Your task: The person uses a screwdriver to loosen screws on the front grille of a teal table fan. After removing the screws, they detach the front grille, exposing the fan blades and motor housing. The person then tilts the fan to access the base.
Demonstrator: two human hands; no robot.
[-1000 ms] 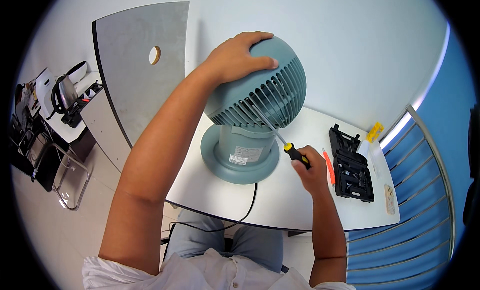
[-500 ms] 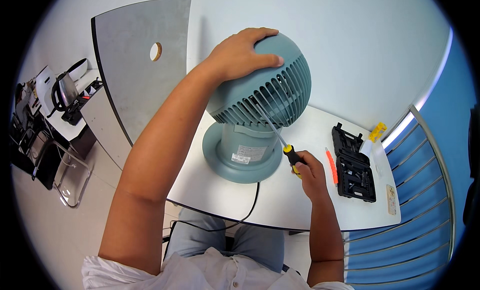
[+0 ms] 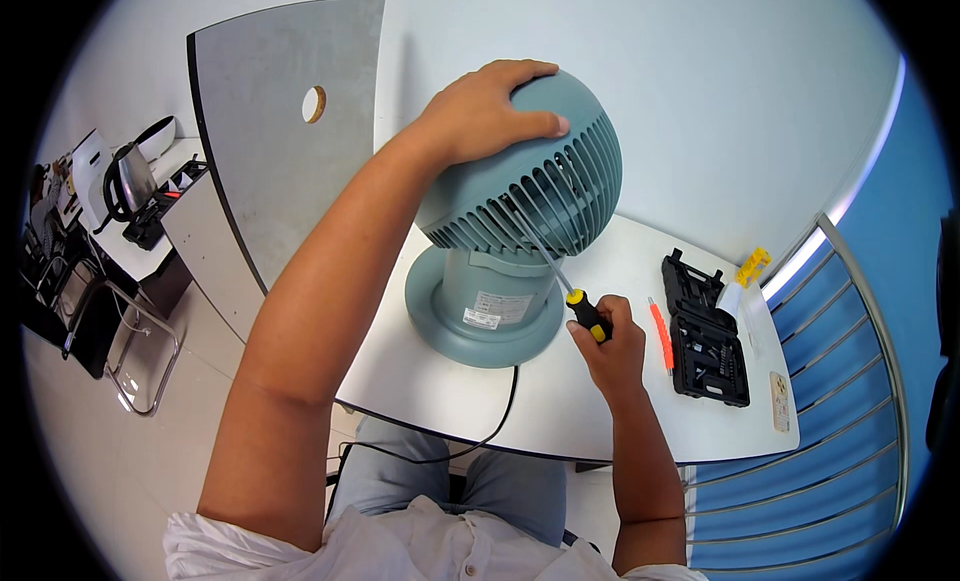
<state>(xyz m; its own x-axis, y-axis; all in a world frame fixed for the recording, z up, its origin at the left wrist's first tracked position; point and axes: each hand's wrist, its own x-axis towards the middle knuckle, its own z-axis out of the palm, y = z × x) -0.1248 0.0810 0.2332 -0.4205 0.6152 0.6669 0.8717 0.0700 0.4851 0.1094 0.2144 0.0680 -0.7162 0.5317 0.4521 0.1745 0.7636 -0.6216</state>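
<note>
Head view, the only one:

Fan (image 3: 520,191), teal, round base, stands on the white table (image 3: 450,401) near its left end, head turned so the rear grille faces the person. Black cord runs off the near table edge from under the base.

Left hand (image 3: 490,111) lies flat over the top of the fan head, fingers spread and curled down onto the housing. A bracing press, not a pinch; nothing else in it.

Right hand (image 3: 610,346) is wrapped tight around the yellow-black handle of a screwdriver (image 3: 560,276), fingers fully closed on it.

Step in hand, as I read it: driving or loosening a screw in the rear housing. Shaft passes in among the grille ribs; tip is hidden there, so engagement with a screw can't be confirmed.

Screwdriver axis: long axis runs from handle at near-right, just above the table, up and far-left into the grille. Tip points up-left, into the fan. Fan's own axis is roughly upright, with the head tilted toward the person.

Next move likely needs: shaft kept in line with the screw, steady push along the axis, left hand stopping the head from pivoting.

Right of the hand: a red-orange tool (image 3: 660,336) lying on the table, then an open black bit case (image 3: 705,331), a small yellow item (image 3: 753,266) at the far-right corner.
</note>
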